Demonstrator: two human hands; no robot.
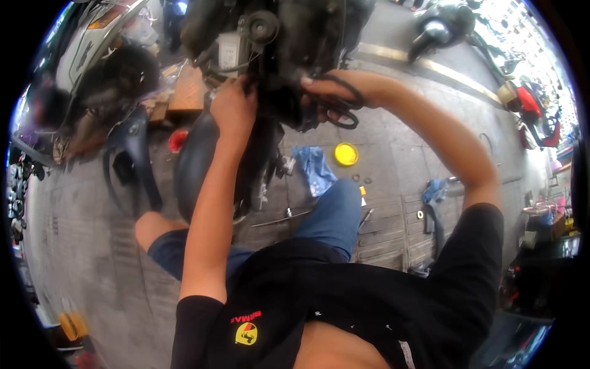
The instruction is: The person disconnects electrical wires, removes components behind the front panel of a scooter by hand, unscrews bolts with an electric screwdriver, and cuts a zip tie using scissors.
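Note:
My left hand (235, 104) reaches into the underside of a black scooter body (301, 34) above a black tyre (206, 178). Its fingers curl beside a bracket, on something too hidden to name. My right hand (332, 92), to the right of it, grips a black looped cable or hose (349, 123) against the dark bodywork. A round black part (260, 26) and a pale box-like part (228, 50) show on the scooter above my hands.
On the floor lie a blue cloth (316, 169), yellow lid (345, 154), long metal tool (270, 220) and several small parts. A dark panel (138, 160) and orange-brown box (187, 89) are at left. Other scooters (439, 34) stand around. My knees are bent beside the tyre.

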